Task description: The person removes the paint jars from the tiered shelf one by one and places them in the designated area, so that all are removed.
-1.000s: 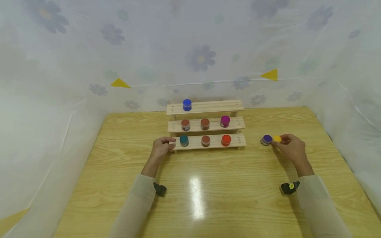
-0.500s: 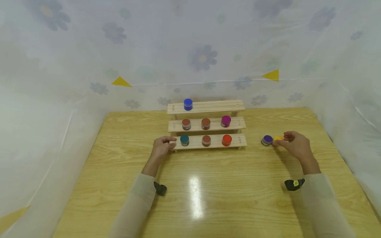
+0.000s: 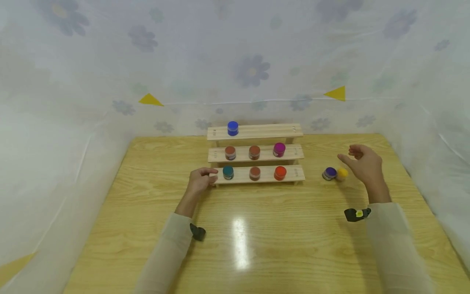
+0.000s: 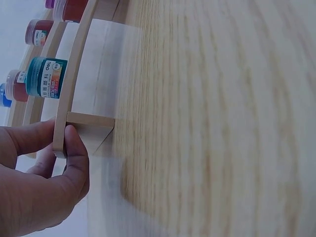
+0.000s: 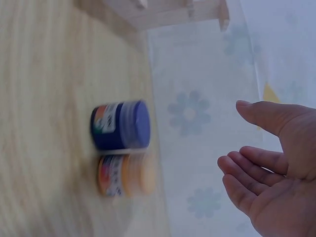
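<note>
My left hand (image 3: 199, 181) pinches the left end of the lowest board of a three-tier wooden rack (image 3: 299, 173); in the left wrist view the thumb and fingers lie on either side of the board (image 4: 74, 74). Nearest that hand on the board stands a teal paint jar (image 3: 228, 172). My right hand (image 3: 365, 165) is raised, holding nothing, with thumb and fingers apart. Below it on the table, a purple-blue paint jar (image 3: 329, 174) and a yellow paint jar (image 3: 342, 174) stand side by side, also visible as the dark blue jar (image 5: 121, 126) in the right wrist view.
On the rack's lowest board are also a brown jar (image 3: 255, 173) and a red jar (image 3: 280, 173). The middle board bears two brown jars (image 3: 230, 153) and a magenta jar (image 3: 279, 150). A blue jar (image 3: 233, 128) stands on the top board. A flowered white sheet (image 3: 205, 61) hangs behind.
My right hand has let go of the yellow jar beside the purple-blue one and lifted away from it. The left hand has kept its place on the rack.
</note>
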A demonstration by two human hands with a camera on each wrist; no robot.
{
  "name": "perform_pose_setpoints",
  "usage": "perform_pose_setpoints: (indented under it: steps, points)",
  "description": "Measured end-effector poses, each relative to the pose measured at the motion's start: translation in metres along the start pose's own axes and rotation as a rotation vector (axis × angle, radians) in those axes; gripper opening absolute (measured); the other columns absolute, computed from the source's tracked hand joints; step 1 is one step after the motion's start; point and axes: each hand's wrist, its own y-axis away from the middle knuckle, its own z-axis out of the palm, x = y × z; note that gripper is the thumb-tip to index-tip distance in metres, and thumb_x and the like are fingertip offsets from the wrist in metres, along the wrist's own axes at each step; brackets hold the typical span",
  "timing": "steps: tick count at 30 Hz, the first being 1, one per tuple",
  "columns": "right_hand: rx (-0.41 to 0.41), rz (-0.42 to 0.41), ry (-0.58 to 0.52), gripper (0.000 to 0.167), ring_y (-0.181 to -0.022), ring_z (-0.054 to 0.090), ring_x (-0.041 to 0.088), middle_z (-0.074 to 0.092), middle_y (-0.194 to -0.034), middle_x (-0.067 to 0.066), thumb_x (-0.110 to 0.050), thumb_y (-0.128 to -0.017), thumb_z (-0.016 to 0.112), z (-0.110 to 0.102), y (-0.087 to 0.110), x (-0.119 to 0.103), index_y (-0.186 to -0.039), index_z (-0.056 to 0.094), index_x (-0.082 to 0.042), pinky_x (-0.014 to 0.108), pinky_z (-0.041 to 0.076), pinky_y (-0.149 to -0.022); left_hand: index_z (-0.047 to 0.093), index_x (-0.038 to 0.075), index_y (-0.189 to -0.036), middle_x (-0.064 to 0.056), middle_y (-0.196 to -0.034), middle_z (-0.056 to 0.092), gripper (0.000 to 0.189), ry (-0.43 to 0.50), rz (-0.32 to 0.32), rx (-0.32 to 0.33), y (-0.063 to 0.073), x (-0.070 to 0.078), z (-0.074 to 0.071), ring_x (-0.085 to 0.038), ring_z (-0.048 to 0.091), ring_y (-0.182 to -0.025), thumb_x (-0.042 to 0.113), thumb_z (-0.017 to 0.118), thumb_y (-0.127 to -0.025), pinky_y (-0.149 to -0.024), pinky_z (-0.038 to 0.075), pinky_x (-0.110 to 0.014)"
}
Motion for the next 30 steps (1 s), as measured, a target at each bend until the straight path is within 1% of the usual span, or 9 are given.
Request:
perform_pose_setpoints:
  steps: [3, 6, 12, 14, 17, 19, 23, 28, 30]
  points:
    - [0.025, -0.023, -0.032, 0.068, -0.117, 0.047, 0.047, 0.05, -0.127, 0.032, -0.041, -0.093, 0.056, 0.003, -0.006, -0.011, -0.136, 0.041, 0.009, 0.057, 0.038, -0.099, 0.067, 0.0, -0.11, -0.012, -0.134, 0.049, 0.023, -0.006, 0.0, 0.001, -0.001, 0.001, 0.0, -0.021, 0.047, -0.104, 0.004, 0.063, -0.088, -0.076, 0.047, -0.025]
    - [0.044, -0.04, -0.065, 0.067, -0.118, 0.047, 0.046, 0.05, -0.127, 0.032, -0.04, -0.092, 0.058, 0.007, -0.012, -0.023, -0.135, 0.042, 0.009, 0.055, 0.038, -0.101, 0.067, 0.0, -0.11, -0.011, -0.137, 0.048, 0.023, -0.006, -0.003, 0.001, 0.0, 0.002, 0.0, -0.022, 0.044, -0.112, 0.004, 0.063, -0.087, -0.08, 0.046, -0.025]
    - [0.075, -0.067, -0.134, 0.065, -0.118, 0.048, 0.041, 0.051, -0.128, 0.029, -0.038, -0.091, 0.06, 0.015, -0.022, -0.045, -0.136, 0.043, 0.007, 0.051, 0.038, -0.104, 0.066, 0.001, -0.11, -0.01, -0.137, 0.048, 0.023, -0.002, -0.003, -0.002, -0.001, 0.002, 0.0, -0.022, 0.044, -0.109, 0.004, 0.063, -0.088, -0.077, 0.046, -0.025]
    - [0.081, -0.081, -0.158, 0.065, -0.118, 0.049, 0.04, 0.051, -0.128, 0.028, -0.038, -0.09, 0.061, 0.017, -0.025, -0.051, -0.135, 0.044, 0.006, 0.05, 0.038, -0.105, 0.066, 0.001, -0.111, -0.011, -0.139, 0.047, 0.023, 0.001, -0.004, -0.003, 0.0, 0.002, 0.0, -0.023, 0.044, -0.114, 0.004, 0.063, -0.088, -0.083, 0.047, -0.028]
    - [0.085, -0.1, -0.176, 0.065, -0.117, 0.05, 0.039, 0.052, -0.128, 0.027, -0.039, -0.09, 0.062, 0.022, -0.029, -0.06, -0.134, 0.046, 0.006, 0.049, 0.039, -0.105, 0.066, 0.001, -0.111, -0.01, -0.14, 0.045, 0.024, 0.0, -0.003, -0.005, 0.0, 0.003, -0.001, -0.023, 0.042, -0.118, 0.005, 0.063, -0.088, -0.088, 0.046, -0.03]
    - [0.081, -0.106, -0.19, 0.064, -0.118, 0.05, 0.04, 0.053, -0.128, 0.027, -0.039, -0.09, 0.062, 0.025, -0.031, -0.066, -0.134, 0.047, 0.005, 0.049, 0.039, -0.104, 0.066, 0.001, -0.112, -0.01, -0.14, 0.046, 0.024, -0.001, -0.002, -0.008, 0.001, 0.002, -0.001, -0.023, 0.042, -0.117, 0.005, 0.062, -0.088, -0.088, 0.045, -0.03]
    - [0.079, -0.106, -0.218, 0.063, -0.116, 0.052, 0.038, 0.054, -0.126, 0.027, -0.038, -0.089, 0.063, 0.032, -0.035, -0.076, -0.132, 0.049, 0.005, 0.047, 0.039, -0.105, 0.066, 0.001, -0.112, -0.01, -0.139, 0.045, 0.024, 0.0, -0.002, -0.006, 0.0, 0.0, -0.002, -0.023, 0.042, -0.114, 0.005, 0.062, -0.088, -0.082, 0.045, -0.027]
    - [0.094, -0.117, -0.254, 0.061, -0.114, 0.054, 0.036, 0.057, -0.123, 0.025, -0.037, -0.088, 0.065, 0.042, -0.039, -0.088, -0.13, 0.051, 0.004, 0.045, 0.04, -0.105, 0.066, 0.001, -0.112, -0.011, -0.141, 0.044, 0.024, 0.004, -0.004, -0.013, 0.001, 0.0, -0.002, -0.024, 0.042, -0.118, 0.005, 0.062, -0.088, -0.086, 0.046, -0.028]
    - [0.09, -0.119, -0.267, 0.061, -0.114, 0.054, 0.035, 0.057, -0.123, 0.025, -0.038, -0.088, 0.065, 0.046, -0.042, -0.092, -0.13, 0.051, 0.003, 0.044, 0.04, -0.105, 0.066, 0.0, -0.112, -0.011, -0.14, 0.044, 0.024, 0.007, -0.004, -0.014, 0.001, 0.0, -0.002, -0.025, 0.043, -0.116, 0.004, 0.062, -0.088, -0.085, 0.046, -0.028]
